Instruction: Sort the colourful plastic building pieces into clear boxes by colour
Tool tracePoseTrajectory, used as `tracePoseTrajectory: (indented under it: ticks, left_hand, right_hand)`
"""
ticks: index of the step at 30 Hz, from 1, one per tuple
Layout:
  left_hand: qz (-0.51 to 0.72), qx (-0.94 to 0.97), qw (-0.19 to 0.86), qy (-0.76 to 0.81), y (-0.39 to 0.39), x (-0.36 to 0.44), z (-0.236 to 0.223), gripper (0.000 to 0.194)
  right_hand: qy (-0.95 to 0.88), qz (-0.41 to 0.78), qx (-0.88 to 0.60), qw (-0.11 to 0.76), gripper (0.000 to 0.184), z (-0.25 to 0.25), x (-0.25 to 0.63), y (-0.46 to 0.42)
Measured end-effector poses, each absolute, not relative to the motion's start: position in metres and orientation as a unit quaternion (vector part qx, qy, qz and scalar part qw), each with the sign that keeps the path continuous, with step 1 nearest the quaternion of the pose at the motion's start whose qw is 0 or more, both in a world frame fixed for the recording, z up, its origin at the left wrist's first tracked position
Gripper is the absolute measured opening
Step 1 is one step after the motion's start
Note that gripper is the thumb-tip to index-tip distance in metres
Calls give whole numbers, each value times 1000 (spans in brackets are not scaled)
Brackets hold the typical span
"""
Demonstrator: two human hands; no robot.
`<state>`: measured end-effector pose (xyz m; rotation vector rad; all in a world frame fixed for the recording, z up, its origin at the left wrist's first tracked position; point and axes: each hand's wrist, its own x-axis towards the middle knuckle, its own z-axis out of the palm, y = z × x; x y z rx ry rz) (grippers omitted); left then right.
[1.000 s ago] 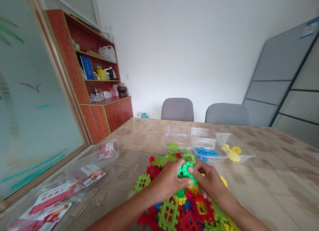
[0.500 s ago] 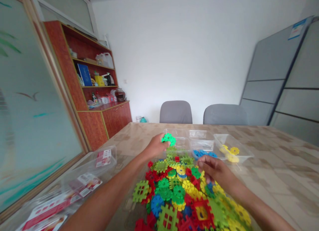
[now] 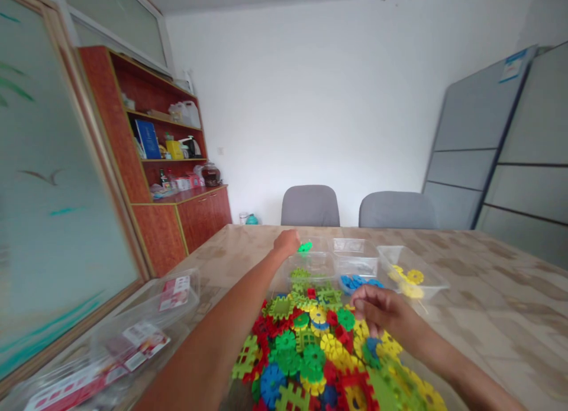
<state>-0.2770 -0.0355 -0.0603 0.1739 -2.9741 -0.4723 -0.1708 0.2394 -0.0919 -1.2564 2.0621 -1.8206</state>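
Observation:
My left hand [image 3: 286,243] is stretched far out over the back clear container [image 3: 316,245], its fingers closed on a bright green gear piece [image 3: 305,246]. My right hand [image 3: 378,309] hovers with curled fingers over the far edge of a pile of coloured plastic building pieces [image 3: 319,346]; I cannot see anything in it. The pile holds red, green, yellow and blue gears and grid squares.
Clear containers stand beyond the pile: one with lime green pieces [image 3: 302,274], one with blue pieces [image 3: 355,281], one with yellow pieces [image 3: 408,278]. Clear lids with red labels [image 3: 146,334] lie at the left. Two grey chairs [image 3: 310,205] stand behind the table. A wooden shelf unit [image 3: 168,162] fills the left.
My left hand lifted the green gear off the pile and carried it forward to the back container. My right hand let go of it and stayed over the pile.

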Motion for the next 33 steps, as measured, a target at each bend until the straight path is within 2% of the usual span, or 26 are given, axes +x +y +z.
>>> tracePoseTrajectory:
  ticks: [8, 13, 19, 24, 29, 33]
  left_hand:
    - [-99, -45, 7, -994, -47, -266, -75, 34]
    - [-113, -85, -4, -990, -44, -267, -77, 26]
    - [-151, -106, 32, -982, -49, -266, -82, 17]
    - [-193, -104, 113, -969, -51, -251, -74, 20]
    - [-264, -146, 190, -934, -28, -177, -53, 24]
    - [-303, -196, 153, -920, -13, -100, -56, 14]
  right_hand:
    - [676, -614, -405, 54, 65, -79, -184, 256]
    - [674, -613, -411, 40, 66, -75, -183, 259]
    - [713, -572, -405, 21, 53, -73, -188, 266]
    - [761, -461, -455, 29, 36, -72, -189, 286]
    - [769, -383, -505, 81, 30, -68, -174, 293]
    - [766, -376, -504, 135, 25, -67, -164, 288]
